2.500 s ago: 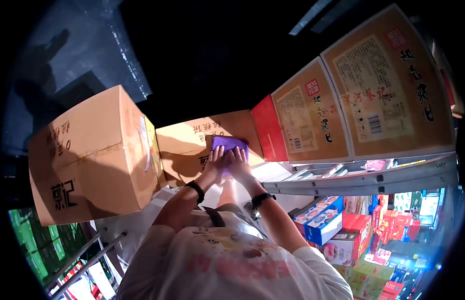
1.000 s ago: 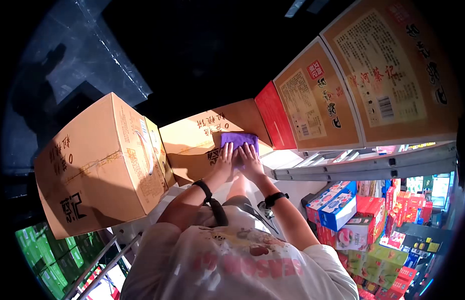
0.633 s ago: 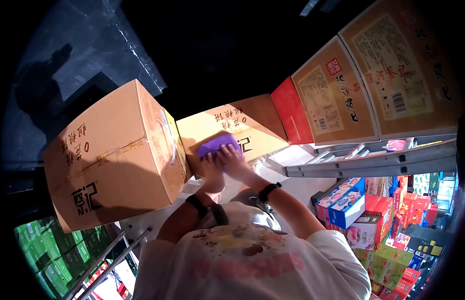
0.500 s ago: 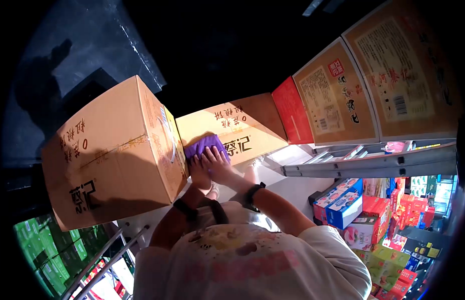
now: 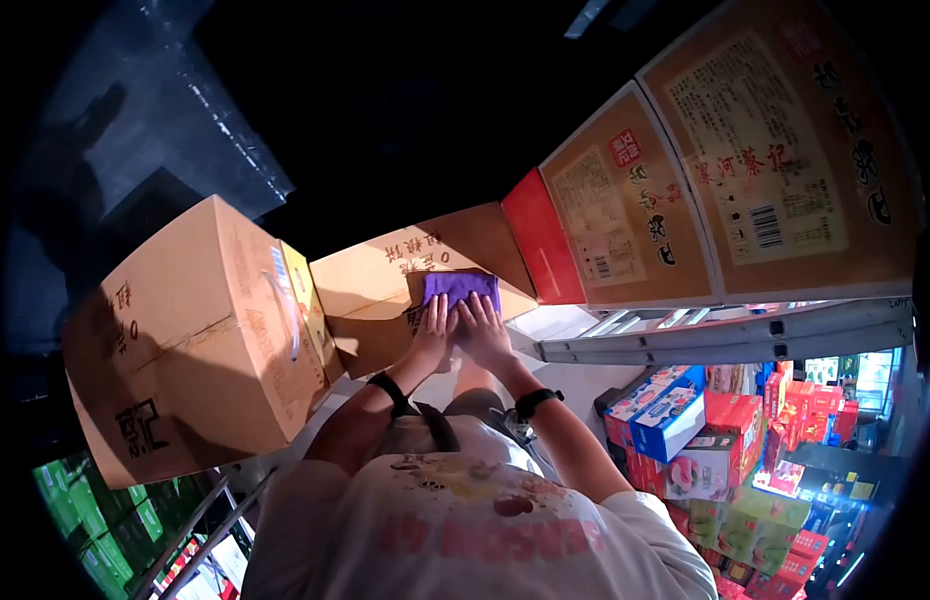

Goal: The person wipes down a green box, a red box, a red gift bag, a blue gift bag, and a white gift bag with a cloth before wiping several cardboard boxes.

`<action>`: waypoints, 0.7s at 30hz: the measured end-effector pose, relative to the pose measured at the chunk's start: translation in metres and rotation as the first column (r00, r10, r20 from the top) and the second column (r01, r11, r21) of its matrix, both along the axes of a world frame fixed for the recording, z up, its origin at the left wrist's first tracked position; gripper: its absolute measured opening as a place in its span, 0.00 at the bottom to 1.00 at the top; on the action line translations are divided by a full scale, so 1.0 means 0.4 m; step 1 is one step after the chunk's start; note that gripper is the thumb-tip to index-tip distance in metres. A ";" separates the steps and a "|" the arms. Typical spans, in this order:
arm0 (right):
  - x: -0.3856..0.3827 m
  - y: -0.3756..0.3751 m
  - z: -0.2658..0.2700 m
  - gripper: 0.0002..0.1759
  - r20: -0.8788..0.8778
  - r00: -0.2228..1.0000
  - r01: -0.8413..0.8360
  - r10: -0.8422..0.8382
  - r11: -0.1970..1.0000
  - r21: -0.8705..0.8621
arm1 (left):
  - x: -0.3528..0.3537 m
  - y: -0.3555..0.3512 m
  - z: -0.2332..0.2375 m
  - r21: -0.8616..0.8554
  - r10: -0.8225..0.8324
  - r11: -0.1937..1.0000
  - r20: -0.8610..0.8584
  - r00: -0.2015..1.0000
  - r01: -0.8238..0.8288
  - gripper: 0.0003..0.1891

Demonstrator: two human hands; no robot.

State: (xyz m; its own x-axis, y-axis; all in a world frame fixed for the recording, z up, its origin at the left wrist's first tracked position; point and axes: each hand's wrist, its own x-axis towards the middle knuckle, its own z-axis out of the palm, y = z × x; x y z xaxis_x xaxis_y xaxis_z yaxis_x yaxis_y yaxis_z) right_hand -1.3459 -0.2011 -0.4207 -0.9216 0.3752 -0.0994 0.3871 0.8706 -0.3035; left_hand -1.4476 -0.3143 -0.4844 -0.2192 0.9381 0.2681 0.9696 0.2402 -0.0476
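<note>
A folded purple cloth [image 5: 463,290] lies against the side of a cardboard box [image 5: 360,290] printed with dark characters. My left hand [image 5: 432,328] rests flat on the cloth's lower left part, its fingers straight. Beside it, my right hand [image 5: 482,330] also presses flat on the cloth, fingers stretched out. Both hands are open and point away from my body, with the thumbs close together. Part of the box's large print is hidden behind the cloth and hands.
A larger cardboard box [image 5: 175,340] stands at the left. On the right are a red box panel [image 5: 543,240] and two labelled cartons [image 5: 620,200]. A metal ladder [image 5: 725,335] lies below them. Colourful packages [image 5: 670,420] are stacked lower right, green boxes [image 5: 95,520] lower left by metal rails [image 5: 200,530].
Both hands and the cloth have slid right along the box, away from the larger left box. My hands, closer and partly overlapping before, now lie side by side. The view has shifted slightly.
</note>
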 end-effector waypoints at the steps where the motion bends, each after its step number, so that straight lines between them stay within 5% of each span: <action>1: 0.020 0.017 0.000 0.44 -0.003 1.000 0.009 -0.009 1.000 0.004 | 0.017 0.017 0.017 -0.034 -0.044 0.998 0.087 0.995 0.047 0.54; 2: 0.035 0.030 0.007 0.44 0.002 1.000 0.018 -0.018 1.000 -0.009 | 0.022 0.036 0.096 -0.320 0.002 0.941 0.343 0.939 0.114 0.57; 5: 0.046 0.072 0.002 0.42 -0.014 0.999 0.034 -0.035 0.998 -0.061 | 0.022 0.079 0.114 -0.281 0.015 0.953 0.424 0.906 0.116 0.59; 7: 0.025 0.115 -0.025 0.37 -0.083 0.996 0.033 -0.034 0.999 -0.017 | -0.001 0.115 0.047 -0.043 -0.073 0.993 0.510 0.857 0.110 0.54; 9: -0.004 0.185 -0.082 0.35 0.030 0.999 -0.009 0.010 0.999 -0.047 | -0.045 0.162 0.071 -0.043 -0.067 0.993 0.565 0.823 0.110 0.48; 11: -0.048 0.238 -0.035 0.34 0.066 0.996 0.068 -0.054 0.971 -0.229 | -0.088 0.220 0.113 -0.282 0.080 0.955 0.547 0.833 0.093 0.41; 13: -0.116 0.282 -0.072 0.35 0.106 0.994 -0.049 0.040 0.995 0.091 | -0.124 0.254 0.141 -0.300 0.131 0.953 0.510 0.850 0.033 0.40; 15: -0.172 0.308 -0.076 0.35 0.062 0.995 -0.078 0.075 0.996 0.039 | -0.152 0.249 0.117 -0.115 0.088 0.993 0.506 0.858 -0.034 0.39; 18: -0.259 0.302 -0.077 0.35 -0.053 0.983 -0.182 0.175 0.963 -0.198 | -0.191 0.229 0.132 -0.198 0.223 0.972 0.617 0.754 -0.125 0.39; 21: -0.332 0.218 -0.096 0.36 -0.124 0.958 -0.271 0.260 0.958 -0.088 | -0.186 0.150 0.125 -0.127 0.365 0.930 0.403 0.839 -0.344 0.43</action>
